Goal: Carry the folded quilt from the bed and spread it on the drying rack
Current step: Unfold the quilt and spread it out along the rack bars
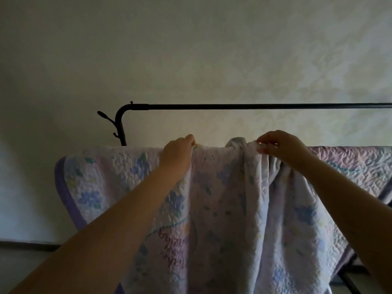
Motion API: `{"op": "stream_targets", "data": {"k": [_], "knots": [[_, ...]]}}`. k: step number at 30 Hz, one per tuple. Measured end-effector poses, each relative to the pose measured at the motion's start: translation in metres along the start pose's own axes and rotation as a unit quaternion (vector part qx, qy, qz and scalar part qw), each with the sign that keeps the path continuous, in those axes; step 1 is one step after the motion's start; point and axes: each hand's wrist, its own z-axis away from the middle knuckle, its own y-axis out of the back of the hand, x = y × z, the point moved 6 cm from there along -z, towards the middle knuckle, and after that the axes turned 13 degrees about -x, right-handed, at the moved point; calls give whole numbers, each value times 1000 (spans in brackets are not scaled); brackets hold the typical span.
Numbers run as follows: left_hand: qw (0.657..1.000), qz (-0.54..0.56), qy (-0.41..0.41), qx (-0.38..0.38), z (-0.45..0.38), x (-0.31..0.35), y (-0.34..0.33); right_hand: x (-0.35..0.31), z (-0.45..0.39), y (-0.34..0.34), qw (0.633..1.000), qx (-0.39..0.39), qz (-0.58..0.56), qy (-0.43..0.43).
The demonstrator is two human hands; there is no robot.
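A pale lilac quilt (pixel 229 209) with blue flowers and a purple border hangs in front of me, draped over a hidden lower bar of the black drying rack (pixel 254 106). My left hand (pixel 178 154) grips the quilt's top fold left of centre. My right hand (pixel 280 147) pinches a bunched part of the top fold right of centre. The fabric between and below my hands falls in loose vertical folds. To the left it lies flat, and to the right it stretches off frame.
The rack's upper bar runs bare from a curved corner post with small hooks (pixel 110 124) toward the right edge. A pale patterned wall (pixel 191 49) stands close behind. A dark baseboard (pixel 27 245) runs low on the left; a rack leg (pixel 347 281) shows at bottom right.
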Motion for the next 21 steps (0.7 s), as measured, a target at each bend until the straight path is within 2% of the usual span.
{"op": "stream_targets", "data": {"k": [2, 4, 8, 11, 13, 16, 18, 19, 21], "knots": [[1000, -25, -14, -5, -1, 4, -5, 0, 4, -4, 997, -42, 59, 13], [999, -36, -19, -16, -3, 7, -8, 0, 6, -8, 995, -43, 86, 10], [997, -58, -31, -32, -4, 12, -11, -12, 5, -12, 987, 99, 124, -13], [997, -56, -36, -48, -8, 9, -11, -15, -4, -12, 981, 132, 143, -25], [996, -53, -40, -67, -13, 7, -11, -2, -10, 4, 973, 132, 175, -69], [992, -49, -36, -107, -21, 1, -14, 36, -4, 40, 939, 165, 229, -198], [989, -39, -21, -143, -28, -3, -20, 62, 5, 58, 914, 188, 223, -283], [986, -27, -6, -163, -31, -3, -22, 71, 6, 62, 909, 181, 215, -309], [979, -18, 35, -199, -36, 0, -24, 77, 2, 60, 923, 145, 188, -302]]}}
